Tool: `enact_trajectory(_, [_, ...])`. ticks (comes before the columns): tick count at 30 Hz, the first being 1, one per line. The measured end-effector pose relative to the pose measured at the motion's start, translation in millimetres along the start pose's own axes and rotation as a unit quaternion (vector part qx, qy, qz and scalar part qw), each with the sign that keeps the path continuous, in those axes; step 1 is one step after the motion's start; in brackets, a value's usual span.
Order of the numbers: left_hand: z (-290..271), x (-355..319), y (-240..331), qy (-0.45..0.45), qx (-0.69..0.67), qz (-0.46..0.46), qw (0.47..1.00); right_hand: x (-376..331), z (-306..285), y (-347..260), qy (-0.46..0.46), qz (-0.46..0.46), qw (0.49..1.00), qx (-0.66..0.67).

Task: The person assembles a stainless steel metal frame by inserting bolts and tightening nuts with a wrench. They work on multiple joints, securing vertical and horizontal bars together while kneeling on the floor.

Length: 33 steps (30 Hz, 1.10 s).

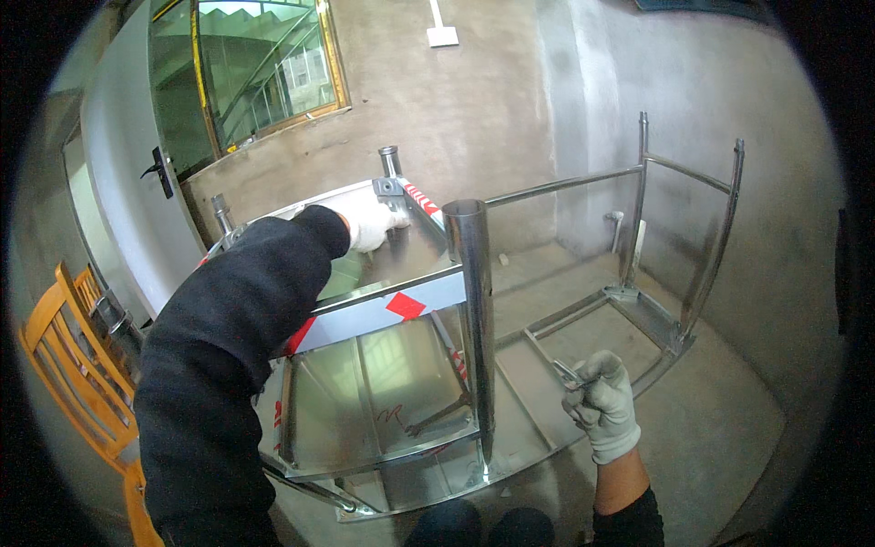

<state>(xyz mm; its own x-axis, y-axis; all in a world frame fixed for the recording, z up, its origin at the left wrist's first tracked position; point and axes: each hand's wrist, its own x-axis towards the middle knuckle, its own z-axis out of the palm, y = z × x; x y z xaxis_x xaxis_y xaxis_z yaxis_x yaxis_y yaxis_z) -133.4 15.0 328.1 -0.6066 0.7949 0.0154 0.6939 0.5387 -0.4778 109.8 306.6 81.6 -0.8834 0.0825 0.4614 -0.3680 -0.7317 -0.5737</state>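
Note:
My left hand [368, 225], in a white glove, reaches into the far corner of an upturned stainless steel frame [374, 308], below a corner bracket [388, 187] at the foot of a short metal leg [390, 160]. Its fingers look drawn together against the corner; whatever is between them is hidden. Lower right, my gloved right hand [603, 407] is closed around a small shiny metal piece [567, 374], its kind unclear. A dark wrench [439, 415] lies on the steel shelf panel [365, 392] within the frame, between my two arms.
A thick upright steel tube [469, 319] stands between my hands. Thin tubular legs [720, 237] rise from the shelf frame at right. A wooden chair [77, 356] is at left, near a white door [123, 173]. Bare walls and a window [260, 82] lie behind.

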Motion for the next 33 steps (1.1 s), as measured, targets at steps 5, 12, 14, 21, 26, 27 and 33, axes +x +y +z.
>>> enact_trajectory(5, [-12,-13,-2,-0.019,-0.063,-0.053,0.996,2,7,-2,-0.003,0.006,1.000,0.004])
enact_trajectory(12, [-17,-33,10,0.029,-0.069,-0.073,0.995,21,39,-13,-0.018,-0.001,0.999,-0.042])
enact_trajectory(14, [-24,-44,9,0.029,-0.086,-0.068,0.994,35,59,-11,0.006,0.017,0.997,-0.071])
enact_trajectory(21, [-53,-37,56,0.077,-0.359,-0.069,0.928,66,85,-10,0.024,-0.014,0.979,-0.203])
enact_trajectory(26, [-68,-48,77,0.011,-0.455,-0.019,0.890,74,97,-12,0.011,-0.041,0.962,-0.271])
enact_trajectory(27, [-67,-48,77,0.004,-0.444,-0.016,0.896,75,99,-14,0.005,-0.046,0.953,-0.301])
enact_trajectory(33, [-59,-52,78,-0.022,-0.468,-0.003,0.883,100,101,-16,-0.098,-0.116,0.881,-0.448])
